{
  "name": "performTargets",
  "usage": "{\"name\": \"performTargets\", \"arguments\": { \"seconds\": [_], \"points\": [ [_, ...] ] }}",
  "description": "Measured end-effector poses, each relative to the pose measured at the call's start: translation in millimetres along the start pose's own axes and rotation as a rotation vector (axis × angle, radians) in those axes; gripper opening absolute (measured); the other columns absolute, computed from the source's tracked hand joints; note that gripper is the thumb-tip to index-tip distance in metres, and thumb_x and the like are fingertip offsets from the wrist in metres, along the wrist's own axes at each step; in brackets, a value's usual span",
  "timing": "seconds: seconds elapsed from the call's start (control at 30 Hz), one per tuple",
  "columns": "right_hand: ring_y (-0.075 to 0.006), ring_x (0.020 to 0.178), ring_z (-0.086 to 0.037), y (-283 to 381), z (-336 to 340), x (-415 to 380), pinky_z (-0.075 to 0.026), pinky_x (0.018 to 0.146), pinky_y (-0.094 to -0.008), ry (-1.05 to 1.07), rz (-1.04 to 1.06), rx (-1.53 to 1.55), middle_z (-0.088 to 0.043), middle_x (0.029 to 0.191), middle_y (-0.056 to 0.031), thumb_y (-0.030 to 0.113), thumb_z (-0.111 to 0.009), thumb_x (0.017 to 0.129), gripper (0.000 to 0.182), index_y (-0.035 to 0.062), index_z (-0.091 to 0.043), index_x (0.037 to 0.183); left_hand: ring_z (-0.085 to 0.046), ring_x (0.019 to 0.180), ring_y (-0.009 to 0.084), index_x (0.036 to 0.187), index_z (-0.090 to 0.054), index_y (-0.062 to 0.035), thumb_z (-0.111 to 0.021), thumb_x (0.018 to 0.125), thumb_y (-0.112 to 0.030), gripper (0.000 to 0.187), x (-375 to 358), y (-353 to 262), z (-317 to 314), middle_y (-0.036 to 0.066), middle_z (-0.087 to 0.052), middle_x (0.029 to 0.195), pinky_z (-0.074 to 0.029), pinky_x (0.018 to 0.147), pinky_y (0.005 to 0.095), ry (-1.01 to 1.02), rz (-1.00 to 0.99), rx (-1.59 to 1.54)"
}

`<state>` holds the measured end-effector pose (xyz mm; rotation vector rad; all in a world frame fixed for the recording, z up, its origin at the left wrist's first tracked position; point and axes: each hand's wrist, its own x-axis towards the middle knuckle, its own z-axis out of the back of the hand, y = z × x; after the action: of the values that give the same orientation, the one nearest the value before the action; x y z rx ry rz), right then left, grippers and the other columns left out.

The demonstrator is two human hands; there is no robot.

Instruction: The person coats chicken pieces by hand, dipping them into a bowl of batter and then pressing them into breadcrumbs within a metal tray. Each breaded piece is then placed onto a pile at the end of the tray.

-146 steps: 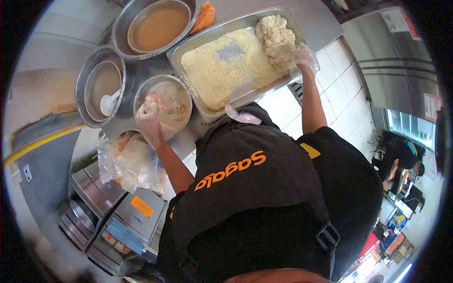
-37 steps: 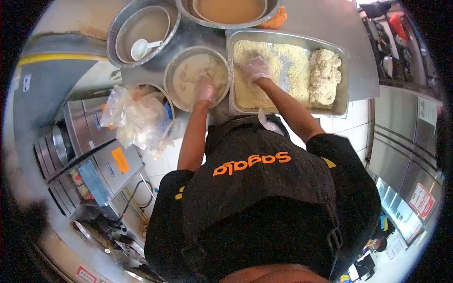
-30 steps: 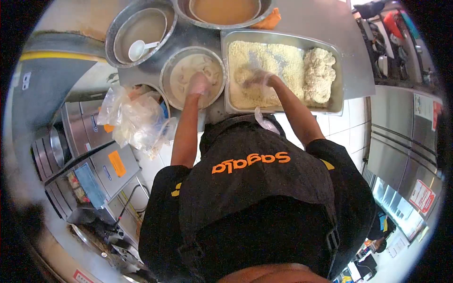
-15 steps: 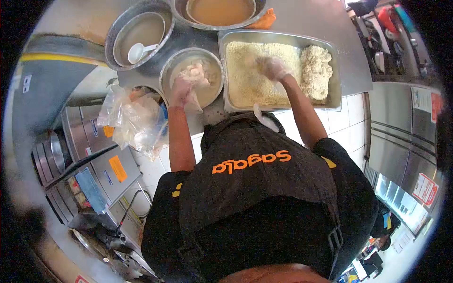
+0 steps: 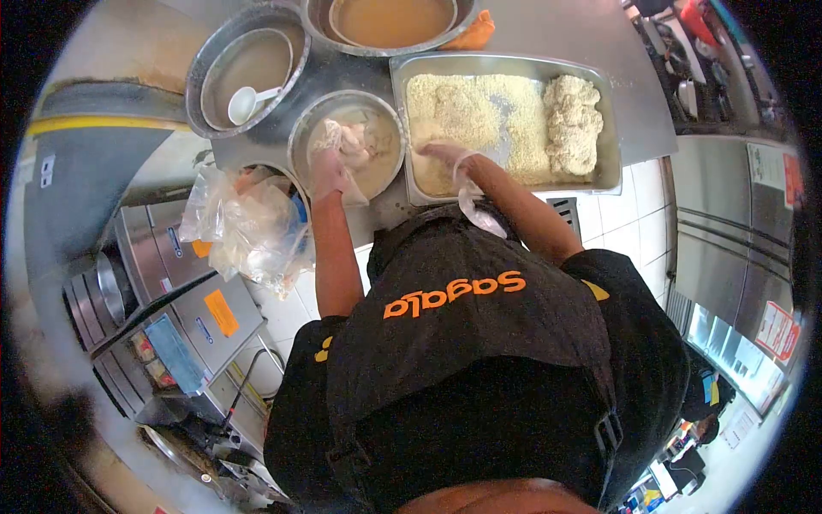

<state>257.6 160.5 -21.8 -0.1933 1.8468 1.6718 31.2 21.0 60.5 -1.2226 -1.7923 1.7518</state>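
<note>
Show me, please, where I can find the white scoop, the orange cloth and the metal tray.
White scoop (image 5: pixel 242 106): head view, on its round cup.
Orange cloth (image 5: pixel 473 32): head view, middle of its visible part.
Metal tray (image 5: pixel 609 137): head view, bare inner wall at picture right.

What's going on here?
A person is handling food at a metal counter. The gloved left hand has wet, pale pieces in or just above a bowl of cloudy liquid. The right hand is low in the tray of pale crumbs; crumb-covered pieces sit at its right end.
</note>
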Motion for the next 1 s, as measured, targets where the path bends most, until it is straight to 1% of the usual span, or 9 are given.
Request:
{"name": "performTargets", "arguments": {
  "seconds": [0.1, 0.17, 0.27, 0.37, 0.47, 0.57, 0.67, 0.8, 1.0],
  "points": [
    [-0.0208, 0.105, -0.047, -4, 24, 11, -0.036, 0.087, -0.0304, -0.122, 0.168, 0.149, -0.05, 0.115, -0.0137, 0.038, -0.061, 0.073, 0.054, 0.0035, -0.052, 0.114, -0.057, 0.075, 0.0161, 0.101, -0.056, -0.0039, -0.041, 0.086, -0.018, 0.025, -15, -25, -17, 0.007, -0.059, 0.087, -0.047, 0.066, 0.028, -0.056, 0.148, -0.194],
    [-0.022, 0.087, -0.057, 49, 40, -13, -0.044, 0.075, -0.0301, -0.256, -0.108, -0.119, -0.06, 0.096, -0.0173, 0.035, -0.059, 0.073, 0.044, 0.003, -0.058, 0.103, -0.057, 0.075, 0.016, 0.101, -0.056, -0.0033, -0.044, 0.084, -0.015, 0.024, -25, -28, -11, 0.007, -0.06, 0.088, -0.047, 0.065, 0.0282, -0.047, 0.174, -0.3],
    [-0.0221, 0.071, -0.06, 17, 67, 27, -0.046, 0.063, -0.0313, -0.656, 0.039, -0.972, -0.062, 0.081, -0.0186, 0.026, -0.058, 0.072, 0.031, 0.0009, -0.062, 0.09, -0.057, 0.077, 0.0188, 0.101, -0.057, -0.0051, -0.047, 0.079, -0.012, 0.025, -17, 0, 12, 0.008, -0.06, 0.09, -0.047, 0.066, 0.0296, 0.055, 0.077, -0.009],
    [-0.0257, 0.068, -0.06, 10, 85, 32, -0.045, 0.06, -0.0364, -0.489, 0.019, -0.892, -0.06, 0.079, -0.0225, 0.021, -0.053, 0.074, 0.026, -0.0024, -0.061, 0.082, -0.058, 0.079, 0.0215, 0.102, -0.057, -0.007, -0.05, 0.077, -0.011, 0.027, 8, 50, 49, 0.01, -0.06, 0.091, -0.047, 0.067, 0.031, 0.177, -0.094, 0.423],
    [-0.0288, 0.068, -0.06, 21, 77, 37, -0.045, 0.061, -0.0387, -0.726, -0.047, -0.951, -0.061, 0.08, -0.0209, 0.023, -0.054, 0.074, 0.027, -0.0018, -0.061, 0.082, -0.058, 0.079, 0.021, 0.103, -0.056, -0.0067, -0.05, 0.078, -0.013, 0.026, -1, 31, 30, 0.009, -0.06, 0.09, -0.047, 0.066, 0.0313, 0.029, 0.022, 0.182],
    [-0.0313, 0.075, -0.06, -134, 191, 159, -0.046, 0.066, -0.0392, -0.334, 0.0, -0.182, -0.061, 0.085, -0.0202, 0.029, -0.051, 0.076, 0.029, 0.0027, -0.062, 0.086, -0.059, 0.078, 0.0206, 0.104, -0.055, -0.0064, -0.05, 0.08, -0.016, 0.026, -10, 10, 11, 0.008, -0.06, 0.089, -0.047, 0.065, 0.0317, -0.07, 0.135, -0.088],
    [-0.0288, 0.075, -0.06, -35, 169, 103, -0.046, 0.067, -0.0385, -0.654, 0.058, -1.183, -0.062, 0.086, -0.0163, 0.031, -0.052, 0.077, 0.029, 0.0066, -0.063, 0.089, -0.059, 0.078, 0.0202, 0.105, -0.053, -0.0061, -0.05, 0.081, -0.018, 0.026, -11, 1, 3, 0.007, -0.06, 0.088, -0.048, 0.065, 0.032, -0.103, 0.179, -0.204],
    [-0.0249, 0.085, -0.059, -40, 133, 86, -0.045, 0.073, -0.0377, -0.768, 0.193, -0.819, -0.061, 0.094, -0.0156, 0.04, -0.06, 0.071, 0.042, 0.0085, -0.06, 0.099, -0.058, 0.076, 0.0198, 0.101, -0.052, -0.0068, -0.051, 0.083, -0.025, 0.026, -8, 9, 10, 0.009, -0.059, 0.089, -0.048, 0.061, 0.0325, -0.154, 0.243, -0.226],
    [-0.0177, 0.095, -0.054, -4, 93, 23, -0.037, 0.092, -0.0316, -0.138, 0.118, -0.207, -0.06, 0.102, -0.01, 0.022, -0.061, 0.078, 0.04, 0.0025, -0.054, 0.111, -0.055, 0.063, 0.0157, 0.087, -0.055, -0.0081, -0.055, 0.08, -0.018, 0.012, -15, 1, 2, 0.004, -0.057, 0.078, -0.046, 0.055, 0.027, 0.112, 0.248, -0.589]
  ]
}}
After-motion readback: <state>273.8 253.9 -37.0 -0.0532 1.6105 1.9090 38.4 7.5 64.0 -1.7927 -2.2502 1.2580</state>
